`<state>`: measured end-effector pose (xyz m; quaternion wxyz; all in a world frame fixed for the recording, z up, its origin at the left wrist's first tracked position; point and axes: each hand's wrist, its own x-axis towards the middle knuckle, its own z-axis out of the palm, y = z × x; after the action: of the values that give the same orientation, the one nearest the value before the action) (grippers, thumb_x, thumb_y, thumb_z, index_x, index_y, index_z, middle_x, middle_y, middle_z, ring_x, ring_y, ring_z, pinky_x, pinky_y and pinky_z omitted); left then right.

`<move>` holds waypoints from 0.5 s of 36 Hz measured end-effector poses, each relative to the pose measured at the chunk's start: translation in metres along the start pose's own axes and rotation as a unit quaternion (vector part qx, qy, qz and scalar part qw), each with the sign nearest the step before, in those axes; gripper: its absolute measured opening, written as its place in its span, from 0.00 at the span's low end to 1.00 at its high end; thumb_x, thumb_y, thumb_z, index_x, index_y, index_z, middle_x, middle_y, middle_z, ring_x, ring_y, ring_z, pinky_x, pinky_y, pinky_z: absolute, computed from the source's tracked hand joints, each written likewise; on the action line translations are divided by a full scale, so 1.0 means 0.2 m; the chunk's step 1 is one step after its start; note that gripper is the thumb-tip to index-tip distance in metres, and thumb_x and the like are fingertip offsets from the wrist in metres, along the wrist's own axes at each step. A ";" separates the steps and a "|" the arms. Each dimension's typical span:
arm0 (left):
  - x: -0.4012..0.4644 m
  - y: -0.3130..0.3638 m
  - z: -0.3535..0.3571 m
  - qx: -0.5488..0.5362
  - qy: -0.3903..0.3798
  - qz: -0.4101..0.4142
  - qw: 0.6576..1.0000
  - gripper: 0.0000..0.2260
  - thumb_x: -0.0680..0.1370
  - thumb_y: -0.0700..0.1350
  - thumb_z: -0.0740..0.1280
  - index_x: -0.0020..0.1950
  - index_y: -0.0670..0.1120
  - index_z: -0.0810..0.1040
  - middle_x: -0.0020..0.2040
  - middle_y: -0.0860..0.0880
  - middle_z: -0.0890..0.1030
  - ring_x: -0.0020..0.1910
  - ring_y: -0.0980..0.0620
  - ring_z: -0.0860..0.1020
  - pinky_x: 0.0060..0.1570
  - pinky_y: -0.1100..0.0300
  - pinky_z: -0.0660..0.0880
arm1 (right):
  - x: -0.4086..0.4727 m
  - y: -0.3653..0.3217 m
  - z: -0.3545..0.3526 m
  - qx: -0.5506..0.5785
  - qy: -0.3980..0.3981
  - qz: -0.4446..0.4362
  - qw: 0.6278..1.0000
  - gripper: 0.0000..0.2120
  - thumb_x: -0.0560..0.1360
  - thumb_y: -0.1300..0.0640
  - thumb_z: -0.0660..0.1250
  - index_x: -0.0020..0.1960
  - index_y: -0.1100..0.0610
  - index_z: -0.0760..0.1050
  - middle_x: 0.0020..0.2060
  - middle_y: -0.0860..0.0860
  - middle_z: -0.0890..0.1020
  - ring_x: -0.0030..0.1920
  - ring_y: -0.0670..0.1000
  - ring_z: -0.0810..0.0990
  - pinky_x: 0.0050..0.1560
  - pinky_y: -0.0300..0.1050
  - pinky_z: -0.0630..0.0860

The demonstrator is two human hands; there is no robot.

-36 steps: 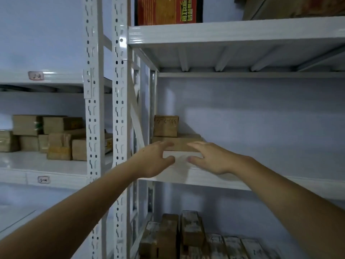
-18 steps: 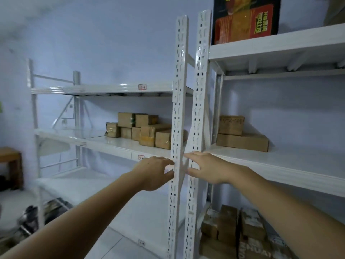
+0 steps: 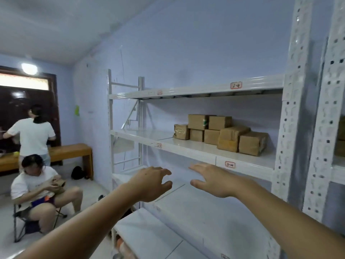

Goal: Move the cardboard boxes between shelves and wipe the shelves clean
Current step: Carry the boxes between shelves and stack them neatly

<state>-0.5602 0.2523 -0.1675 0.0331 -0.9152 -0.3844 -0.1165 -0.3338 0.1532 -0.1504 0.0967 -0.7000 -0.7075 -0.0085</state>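
Observation:
Several brown cardboard boxes [image 3: 222,134] are stacked at the right end of a white metal shelf [image 3: 186,146] marked 3-4. Both my arms reach forward in front of that rack, below the shelf's front edge. My left hand [image 3: 151,183] hangs in the air with fingers loosely curled and holds nothing. My right hand [image 3: 212,179] is spread flat, fingers straight, also empty and touching nothing. A lower white shelf [image 3: 196,217] lies beneath both hands.
Two perforated white uprights [image 3: 293,128] stand at the right, with another rack's boxes [image 3: 340,139] partly visible beyond. At the left a person sits on a folding stool [image 3: 39,191], another stands [image 3: 31,133] by a wooden bench [image 3: 74,152] and a dark door.
The view has swung left from the right rack to the left rack. Both hands left the flat box there and now hover empty, spread wider apart, below the 3-4 shelf.

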 end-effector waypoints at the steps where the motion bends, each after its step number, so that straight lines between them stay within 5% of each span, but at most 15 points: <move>1: 0.01 -0.07 0.01 0.003 -0.002 -0.002 1.000 0.24 0.82 0.62 0.56 0.77 0.56 0.68 0.75 0.53 0.72 0.72 0.48 0.72 0.70 0.52 0.68 | 0.05 -0.02 0.02 0.002 -0.003 0.001 1.000 0.33 0.82 0.37 0.58 0.83 0.46 0.54 0.81 0.43 0.58 0.79 0.47 0.59 0.78 0.48 0.58; 18: 0.78 -0.59 0.25 -0.003 0.012 0.044 0.999 0.25 0.82 0.62 0.55 0.78 0.56 0.66 0.77 0.53 0.71 0.74 0.49 0.69 0.74 0.50 0.66 | 0.94 0.18 0.19 -0.002 -0.012 0.034 0.999 0.31 0.83 0.39 0.59 0.82 0.47 0.56 0.81 0.44 0.59 0.78 0.48 0.62 0.76 0.45 0.60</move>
<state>-0.5288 0.4504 -0.1814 0.0403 -0.9298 -0.3433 -0.1268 -0.3031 0.3464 -0.1643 0.0871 -0.7237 -0.6846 0.0011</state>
